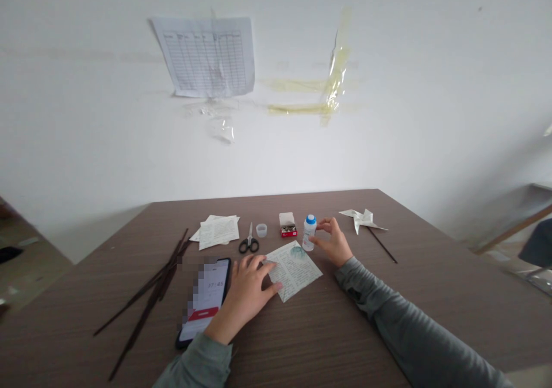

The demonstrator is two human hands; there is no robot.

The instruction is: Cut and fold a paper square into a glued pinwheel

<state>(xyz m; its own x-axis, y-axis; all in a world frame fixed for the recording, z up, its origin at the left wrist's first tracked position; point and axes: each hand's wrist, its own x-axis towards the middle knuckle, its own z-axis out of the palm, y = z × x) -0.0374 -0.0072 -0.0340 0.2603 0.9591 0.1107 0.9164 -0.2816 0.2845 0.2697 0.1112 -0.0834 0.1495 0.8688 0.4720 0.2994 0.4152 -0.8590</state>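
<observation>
My left hand (248,287) lies with spread fingers at the left edge of a square sheet of printed paper (297,270), which has a greenish round picture near its upper corner. To the right, my right hand (334,241) is at a small clear bottle with a blue cap (309,233). Its thumb is against the bottle's lower right side, while the curved fingers stay apart from the thumb beside it. The bottle stands upright just behind the sheet. Left of the bottle is an open red-and-white box (288,227) of small pieces.
Black-handled scissors (249,243) and a small clear cup (261,230) lie farther back. Paper squares (219,231) are stacked at left, near dark thin sticks (159,279). A phone (207,302) lies beside my left wrist. At right rests a paper pinwheel (363,219) on a stick.
</observation>
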